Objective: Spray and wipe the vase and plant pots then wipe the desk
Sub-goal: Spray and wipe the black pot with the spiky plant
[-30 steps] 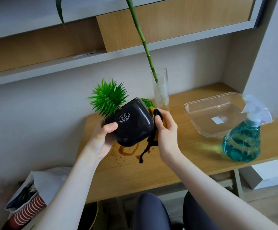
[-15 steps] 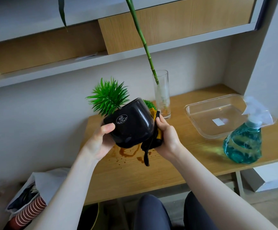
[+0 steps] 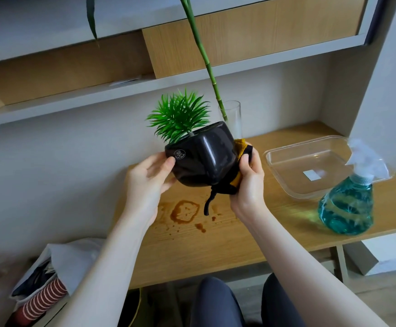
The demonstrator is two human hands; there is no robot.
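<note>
Nearest the camera, at bottom centre: two knees in dark trousers (image 3: 246, 303). At lower left, on the floor: a pale bag (image 3: 57, 258) with red-and-white striped cloth showing at its mouth.

Held above the desk (image 3: 215, 244), clear of its surface: a glossy black plant pot (image 3: 206, 159), tilted, with a small round white emblem on the face toward the left hand. Spiky green artificial plant (image 3: 180, 116) rising from its rim.

Left hand (image 3: 147, 182): fingers curled round the left side of the pot, thumb tip resting beside the emblem. Right hand (image 3: 248, 182): gripping a cloth (image 3: 234, 182), yellow with black edging, and pressing it against the right side of the pot. Black strip of the cloth hanging below the pot, above the desk.

On the wooden desk, directly beneath the pot: a brown wet ring stain (image 3: 184, 211) with scattered brown drops to its right.

At right, near the front edge of the desk: a spray bottle (image 3: 348, 204), clear trigger head, teal liquid inside. Just behind it: a clear plastic tray (image 3: 284, 166) with a white label on its floor.

Behind the pot, partly hidden by it: a clear glass vase (image 3: 236, 119), upright, holding a green bamboo stalk (image 3: 206, 60) that leans up and left out of frame. Whether the vase base touches the desk: hidden.

Farthest: grey wall, then a shelf unit (image 3: 251, 38) with grey ledges and wooden panels.
</note>
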